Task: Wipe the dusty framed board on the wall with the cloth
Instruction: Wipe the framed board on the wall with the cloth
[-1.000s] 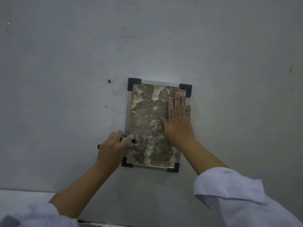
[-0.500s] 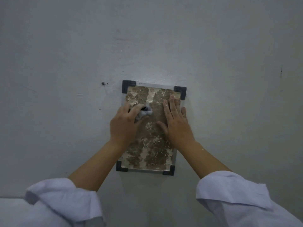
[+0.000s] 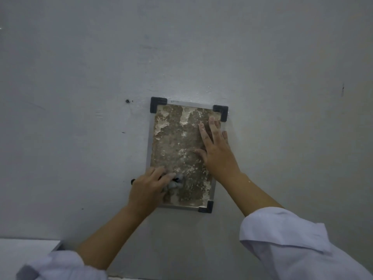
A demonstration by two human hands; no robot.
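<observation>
The board [image 3: 177, 146] hangs on a grey wall [image 3: 80, 67], in a silver frame with black corner pieces. Its surface is brown with pale, dusty patches. The right hand [image 3: 217, 152] lies flat on the board's right side, its fingers [image 3: 214, 126] straight and reaching just below the upper right corner piece. The left hand [image 3: 148, 188] is at the lower left part of the board; its curled fingers [image 3: 161, 174] grip a small grey cloth [image 3: 174, 184], which shows just beyond the fingertips and touches the board. Both sleeves are white.
</observation>
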